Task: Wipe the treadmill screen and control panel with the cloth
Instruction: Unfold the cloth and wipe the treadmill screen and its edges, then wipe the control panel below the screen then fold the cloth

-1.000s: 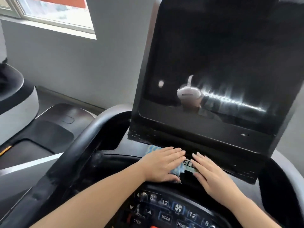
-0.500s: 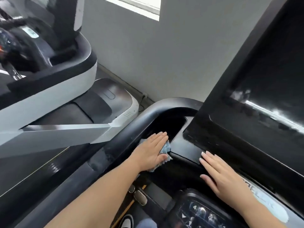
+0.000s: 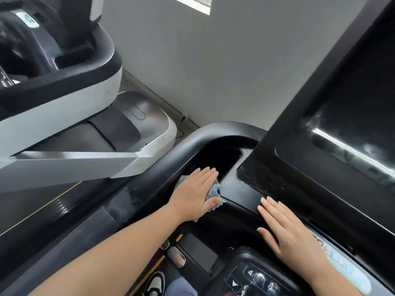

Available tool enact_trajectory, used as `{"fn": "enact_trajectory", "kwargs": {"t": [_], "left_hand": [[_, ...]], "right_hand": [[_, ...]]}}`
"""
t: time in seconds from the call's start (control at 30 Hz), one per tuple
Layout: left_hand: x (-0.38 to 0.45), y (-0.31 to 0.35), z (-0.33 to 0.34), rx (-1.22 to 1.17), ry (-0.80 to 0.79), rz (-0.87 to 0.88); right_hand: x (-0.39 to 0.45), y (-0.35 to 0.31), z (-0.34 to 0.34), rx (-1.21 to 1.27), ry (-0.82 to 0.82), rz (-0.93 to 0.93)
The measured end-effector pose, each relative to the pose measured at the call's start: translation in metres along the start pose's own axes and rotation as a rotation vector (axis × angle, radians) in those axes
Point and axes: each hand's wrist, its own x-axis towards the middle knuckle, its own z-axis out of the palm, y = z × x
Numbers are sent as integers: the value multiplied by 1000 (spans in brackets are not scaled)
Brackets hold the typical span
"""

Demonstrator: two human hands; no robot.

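Down at the left end of the treadmill console, our left hand [image 3: 197, 194] lies flat with its fingers straight and together, pressing a small blue-grey cloth [image 3: 214, 192] onto the black ledge beside a dark recessed pocket [image 3: 222, 161]. Only frayed edges of the cloth show, peeking out past the thumb on the right and a sliver on the far left of the knuckles; the rest is hidden beneath our palm. The fingertips reach to the near rim of that pocket, just inside the curved black handrail [image 3: 177, 154] that sweeps around the far left corner.

Our right hand [image 3: 286, 229] rests well apart from the left, also flat, fingers straight and slightly spread, holding nothing. It lies on the glossy black ledge below the tilted screen [image 3: 350, 116], whose dark glass carries a bright streak of reflected light near its lower edge. The fingertips touch the ledge close to the lower left corner of the screen housing.

Nearest to us, at the bottom right, the control panel [image 3: 258, 278] shows lit buttons, including a number four and an arrow. Below the console we see a sneaker [image 3: 155, 284] on the treadmill deck and a bit of blue trouser leg [image 3: 180, 287]. To the left stands a neighbouring treadmill [image 3: 70, 99] in white and black, against a grey wall [image 3: 224, 67]
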Motion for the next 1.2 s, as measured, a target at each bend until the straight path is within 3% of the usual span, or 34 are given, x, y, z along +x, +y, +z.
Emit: {"fn": "enact_trajectory", "kwargs": {"t": [0.13, 0.37, 0.57, 0.83, 0.97, 1.07, 1.2], "left_hand": [[-30, 0, 7, 44, -2, -30], [27, -10, -11, -16, -167, 0], [-3, 0, 7, -21, 38, -84], [29, 38, -2, -66, -20, -16], [36, 89, -12, -188, -63, 6], [17, 120, -21, -303, -69, 44], [10, 144, -63, -630, 20, -108]], "right_hand": [[0, -1, 1, -16, -1, 2], [0, -1, 3, -20, -1, 0], [0, 1, 3, -6, -12, 8], [0, -1, -4, 16, -51, 30], [3, -2, -15, 49, -173, 79], [-1, -13, -34, 192, -185, 225], [-4, -45, -79, 458, -160, 426]]}}
